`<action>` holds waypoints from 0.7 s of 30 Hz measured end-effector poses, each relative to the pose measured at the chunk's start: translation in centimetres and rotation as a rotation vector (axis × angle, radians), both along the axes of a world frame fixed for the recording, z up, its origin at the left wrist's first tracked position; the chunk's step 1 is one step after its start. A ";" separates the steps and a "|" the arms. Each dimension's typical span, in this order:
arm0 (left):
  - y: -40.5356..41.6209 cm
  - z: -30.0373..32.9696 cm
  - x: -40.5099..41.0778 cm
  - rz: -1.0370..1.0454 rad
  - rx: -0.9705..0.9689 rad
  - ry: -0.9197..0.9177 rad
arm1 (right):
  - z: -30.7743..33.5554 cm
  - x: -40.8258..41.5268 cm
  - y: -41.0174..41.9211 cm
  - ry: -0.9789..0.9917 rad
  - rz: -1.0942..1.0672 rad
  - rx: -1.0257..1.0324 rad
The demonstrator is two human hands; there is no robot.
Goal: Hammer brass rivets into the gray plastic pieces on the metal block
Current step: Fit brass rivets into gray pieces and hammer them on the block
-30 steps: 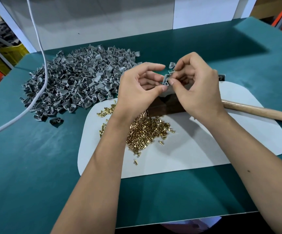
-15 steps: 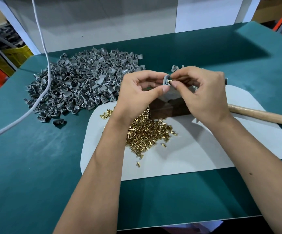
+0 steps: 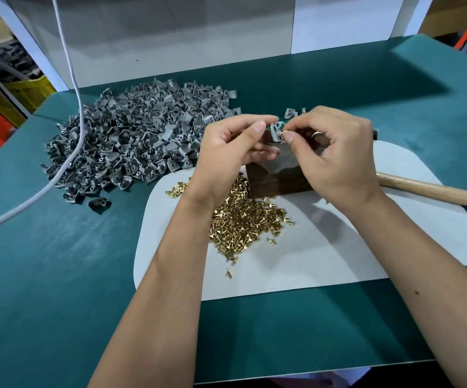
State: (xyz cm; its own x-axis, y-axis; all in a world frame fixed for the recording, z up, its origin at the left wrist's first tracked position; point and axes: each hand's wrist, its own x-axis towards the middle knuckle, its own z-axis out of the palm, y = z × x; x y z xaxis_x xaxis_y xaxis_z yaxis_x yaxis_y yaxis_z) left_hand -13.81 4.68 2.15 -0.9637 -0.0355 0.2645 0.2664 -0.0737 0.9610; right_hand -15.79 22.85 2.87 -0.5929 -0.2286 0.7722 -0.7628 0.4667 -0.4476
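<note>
- Above the metal block (image 3: pixel 275 179), my left hand (image 3: pixel 228 152) pinches one gray plastic piece (image 3: pixel 276 132) between thumb and fingertips, and holds it in the air, clear of the block's top face.
- My right hand (image 3: pixel 338 158) pinches a brass rivet (image 3: pixel 282 133) between thumb and forefinger, its other fingers curled in; the rivet touches the right side of the piece.
- The piece stands roughly upright, long axis running top to bottom in the view, with its open, ribbed side facing me. The rivet lies crosswise to it, though I cannot tell which end is the head.
- Risk, as I judge it: the rivet is tiny and held only at the fingertips, so a slight tilt against the hole could make it jam or drop into the loose rivets (image 3: pixel 243 219) on the white mat (image 3: pixel 338 259) below.
- A second risk: if the rivet sits only partly home when the piece goes down on the block, a blow may bend it or crack the plastic.
- The hammer handle (image 3: pixel 433 191) lies to the right, under my right wrist, so reaching for it could jog the pair apart.
- The heap of gray pieces (image 3: pixel 137 144) sits well left, out of the way.
</note>
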 end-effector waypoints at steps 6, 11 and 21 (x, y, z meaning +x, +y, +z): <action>-0.2 0.1 0.1 -0.036 -0.008 0.044 | 0.2 0.1 0.0 -0.017 0.007 -0.019; -0.5 0.3 0.2 -0.011 -0.028 0.054 | 0.1 -0.1 0.1 -0.014 0.059 0.047; -0.7 1.0 0.6 -0.025 -0.097 0.014 | -0.2 -0.2 -0.1 0.053 0.047 0.140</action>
